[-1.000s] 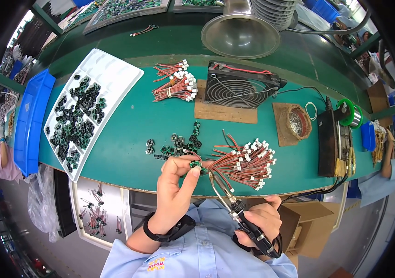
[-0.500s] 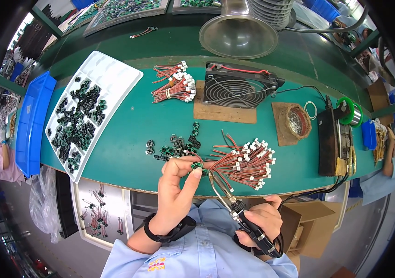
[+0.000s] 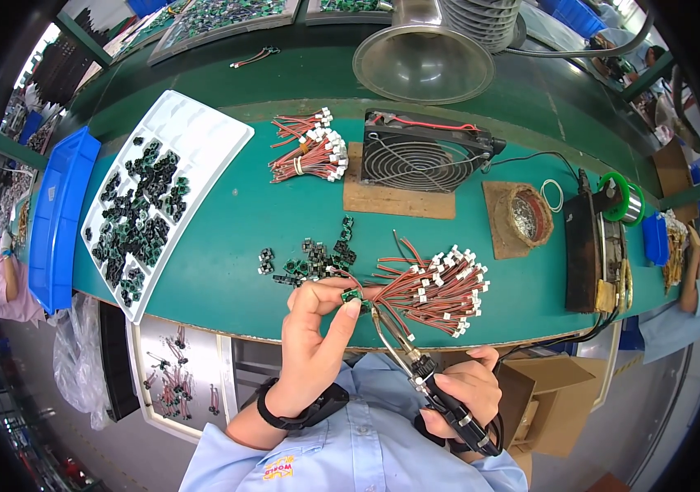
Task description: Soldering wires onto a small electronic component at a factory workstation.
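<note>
Between the thumb and fingers of my left hand (image 3: 314,328) is a small green circuit board (image 3: 352,297), held just above the front edge of the green bench. My right hand (image 3: 462,398) is wrapped round a black soldering iron (image 3: 446,402) with a thin metal tube beside its shaft. Its tip touches or nearly touches the board; I cannot tell which. A red-and-black wire runs near the board. Right of it, a fanned heap of red-and-black wires with white connectors (image 3: 440,287) lies on the bench. Several loose boards (image 3: 313,261) lie just beyond my left hand.
A white tray (image 3: 210,123) of boards and a blue bin (image 3: 59,221) stand at left. Beyond are bundled wires (image 3: 313,156), a black fan (image 3: 424,152) and a metal fume hood (image 3: 424,66). Rightward sit a round tin (image 3: 528,215), a solder spool (image 3: 630,201) and a black soldering station (image 3: 583,254).
My left hand and the board have shifted very slightly to the right. The soldering iron stays at the board, almost unmoved.
</note>
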Demonstrator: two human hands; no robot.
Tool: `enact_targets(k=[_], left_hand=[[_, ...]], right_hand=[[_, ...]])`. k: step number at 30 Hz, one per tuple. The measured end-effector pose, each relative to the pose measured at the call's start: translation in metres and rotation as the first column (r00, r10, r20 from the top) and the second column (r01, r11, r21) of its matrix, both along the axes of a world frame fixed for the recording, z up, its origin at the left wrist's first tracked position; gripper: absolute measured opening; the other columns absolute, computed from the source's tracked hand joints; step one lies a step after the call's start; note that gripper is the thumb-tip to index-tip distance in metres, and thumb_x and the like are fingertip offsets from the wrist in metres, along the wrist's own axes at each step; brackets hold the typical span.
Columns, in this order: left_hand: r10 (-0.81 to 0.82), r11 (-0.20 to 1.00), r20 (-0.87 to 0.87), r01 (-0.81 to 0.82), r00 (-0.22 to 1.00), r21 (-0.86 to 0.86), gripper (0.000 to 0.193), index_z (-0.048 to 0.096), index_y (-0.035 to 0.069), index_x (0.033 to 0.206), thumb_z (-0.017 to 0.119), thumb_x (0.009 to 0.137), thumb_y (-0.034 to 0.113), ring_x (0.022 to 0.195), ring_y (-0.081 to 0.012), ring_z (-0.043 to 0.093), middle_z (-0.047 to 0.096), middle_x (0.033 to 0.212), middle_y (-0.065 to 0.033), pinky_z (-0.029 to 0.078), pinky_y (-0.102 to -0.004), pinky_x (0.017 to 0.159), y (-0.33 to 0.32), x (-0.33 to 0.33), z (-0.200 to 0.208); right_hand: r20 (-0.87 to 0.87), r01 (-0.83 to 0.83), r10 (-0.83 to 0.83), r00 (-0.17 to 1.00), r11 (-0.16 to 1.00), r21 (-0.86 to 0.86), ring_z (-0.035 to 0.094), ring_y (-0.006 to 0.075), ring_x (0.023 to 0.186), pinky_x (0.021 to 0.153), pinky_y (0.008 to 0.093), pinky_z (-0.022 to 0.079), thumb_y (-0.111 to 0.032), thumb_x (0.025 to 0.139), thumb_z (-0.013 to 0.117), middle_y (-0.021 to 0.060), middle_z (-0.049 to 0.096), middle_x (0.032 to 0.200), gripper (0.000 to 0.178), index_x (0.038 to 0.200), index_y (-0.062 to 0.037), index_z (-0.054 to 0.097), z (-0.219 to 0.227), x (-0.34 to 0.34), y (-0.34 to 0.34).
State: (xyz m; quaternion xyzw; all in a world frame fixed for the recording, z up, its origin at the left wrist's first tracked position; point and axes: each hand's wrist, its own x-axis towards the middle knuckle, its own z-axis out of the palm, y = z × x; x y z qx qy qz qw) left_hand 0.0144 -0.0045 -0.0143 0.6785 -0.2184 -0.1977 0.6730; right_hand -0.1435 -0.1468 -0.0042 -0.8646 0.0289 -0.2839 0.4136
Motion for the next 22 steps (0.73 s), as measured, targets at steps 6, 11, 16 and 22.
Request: enact_targets(k=[6, 11, 16, 22], left_hand=[[-0.004, 1.0, -0.016, 0.004, 1.0, -0.006, 0.005, 0.045, 0.001, 0.095, 0.047, 0.09, 0.002, 0.096, -0.0163, 0.058, 0.061, 0.105, -0.0163, 0.04, -0.0292, 0.089, 0.0001, 0.0003, -0.0004], [-0.012, 1.0, -0.015, 0.012, 1.0, -0.016, 0.006, 0.043, 0.002, 0.095, 0.047, 0.09, 0.002, 0.098, -0.0182, 0.058, 0.059, 0.107, -0.0165, 0.041, -0.0301, 0.089, 0.0002, -0.0002, -0.001], [-0.004, 1.0, 0.004, 0.004, 1.0, -0.023, 0.006, 0.042, 0.002, 0.094, 0.046, 0.09, 0.001, 0.102, -0.022, 0.058, 0.056, 0.11, -0.0154, 0.041, -0.0316, 0.09, 0.0004, -0.0005, -0.0007], [-0.013, 1.0, 0.022, 0.013, 1.0, -0.005, 0.006, 0.042, 0.002, 0.095, 0.047, 0.09, 0.001, 0.103, -0.0238, 0.058, 0.056, 0.111, -0.0138, 0.041, -0.0323, 0.09, 0.0009, -0.0006, 0.0005]], right_hand=[[-0.001, -0.006, 0.006, 1.0, 1.0, 0.005, 0.059, 0.0139, 0.062, 0.081, 0.0365, 0.035, -0.024, 0.063, 0.075, -0.0014, 0.064, 0.065, 0.036, 0.093, -0.0069, 0.065, -0.001, -0.0004, -0.0003], [0.005, -0.008, 0.008, 1.0, 1.0, 0.009, 0.059, 0.0141, 0.063, 0.081, 0.0365, 0.035, -0.024, 0.063, 0.076, -0.0013, 0.064, 0.065, 0.037, 0.094, -0.0072, 0.064, -0.0015, -0.0008, 0.0002], [-0.017, -0.018, 0.019, 1.0, 1.0, 0.01, 0.06, 0.0144, 0.063, 0.081, 0.0366, 0.035, -0.023, 0.063, 0.077, -0.001, 0.064, 0.066, 0.038, 0.095, -0.0076, 0.064, -0.002, -0.0046, 0.0004], [0.002, -0.022, 0.022, 1.0, 1.0, 0.008, 0.06, 0.015, 0.065, 0.082, 0.0365, 0.035, -0.024, 0.063, 0.077, -0.0002, 0.065, 0.068, 0.041, 0.099, -0.0081, 0.063, -0.0057, -0.0086, 0.0015]])
